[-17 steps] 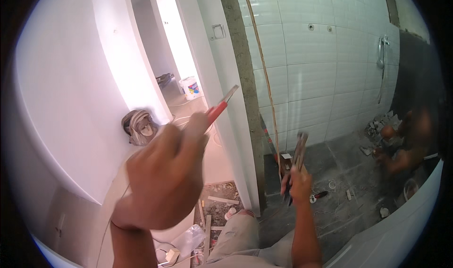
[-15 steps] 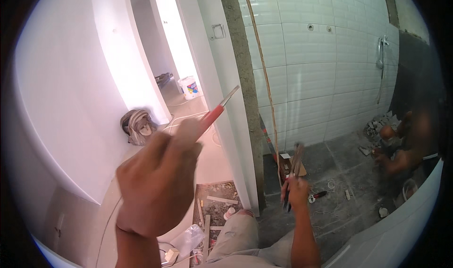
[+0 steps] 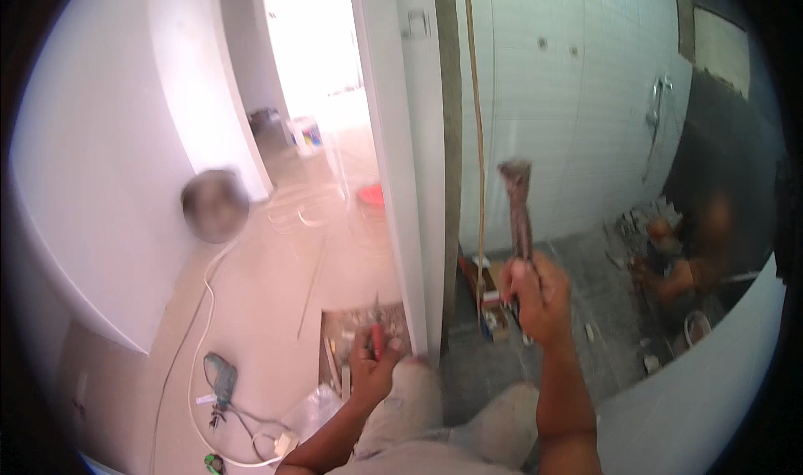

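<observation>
- The long, rusty-brown metal wrench (image 3: 519, 211) stands nearly upright, jaw end up, before the white tiled wall (image 3: 585, 99); its long axis runs straight up from the right hand (image 3: 535, 295).
- That right hand is closed in a fist round the wrench's lower handle, raised to the right of the white door jamb (image 3: 401, 182).
- The left hand (image 3: 374, 362) sits lower, beside the knee, fingers curled round a small red-handled tool (image 3: 377, 339) pointing up.
- The 2 hands are well apart; the right is nearer the wall.
</observation>
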The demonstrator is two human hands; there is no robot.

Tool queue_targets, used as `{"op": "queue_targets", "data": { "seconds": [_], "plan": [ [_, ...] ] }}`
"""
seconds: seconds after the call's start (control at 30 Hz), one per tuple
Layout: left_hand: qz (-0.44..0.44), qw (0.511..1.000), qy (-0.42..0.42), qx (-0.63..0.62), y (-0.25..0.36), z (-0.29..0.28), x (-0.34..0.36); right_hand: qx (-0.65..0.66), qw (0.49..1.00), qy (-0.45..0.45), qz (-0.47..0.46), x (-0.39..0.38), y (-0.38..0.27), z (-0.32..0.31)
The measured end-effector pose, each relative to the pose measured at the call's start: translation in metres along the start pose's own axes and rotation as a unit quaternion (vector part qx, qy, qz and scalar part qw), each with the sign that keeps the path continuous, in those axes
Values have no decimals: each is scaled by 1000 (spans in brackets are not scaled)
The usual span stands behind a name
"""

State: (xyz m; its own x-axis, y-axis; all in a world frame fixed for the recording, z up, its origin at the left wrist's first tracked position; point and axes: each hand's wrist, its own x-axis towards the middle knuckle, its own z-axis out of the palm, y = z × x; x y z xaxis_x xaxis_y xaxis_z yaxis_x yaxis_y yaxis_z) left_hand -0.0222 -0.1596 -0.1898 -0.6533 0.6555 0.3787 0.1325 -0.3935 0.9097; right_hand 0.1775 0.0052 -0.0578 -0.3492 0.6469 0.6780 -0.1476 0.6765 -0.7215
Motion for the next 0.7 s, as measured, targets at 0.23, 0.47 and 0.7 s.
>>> {"op": "queue_targets", "data": {
  "seconds": [0.23, 0.47, 0.7],
  "plan": [
    [-176, 979, 17, 99, -52, -51, -71, -123, 960, 85, 236, -104, 101, -51],
    [-2, 981, -3, 196, -23, -62, -8, -401, 732, 60, 547, -357, 242, -104],
    [189, 970, 50, 147, 4, 3, 114, -381, 664, 2, 644, -532, 263, -68]
  ]
}}
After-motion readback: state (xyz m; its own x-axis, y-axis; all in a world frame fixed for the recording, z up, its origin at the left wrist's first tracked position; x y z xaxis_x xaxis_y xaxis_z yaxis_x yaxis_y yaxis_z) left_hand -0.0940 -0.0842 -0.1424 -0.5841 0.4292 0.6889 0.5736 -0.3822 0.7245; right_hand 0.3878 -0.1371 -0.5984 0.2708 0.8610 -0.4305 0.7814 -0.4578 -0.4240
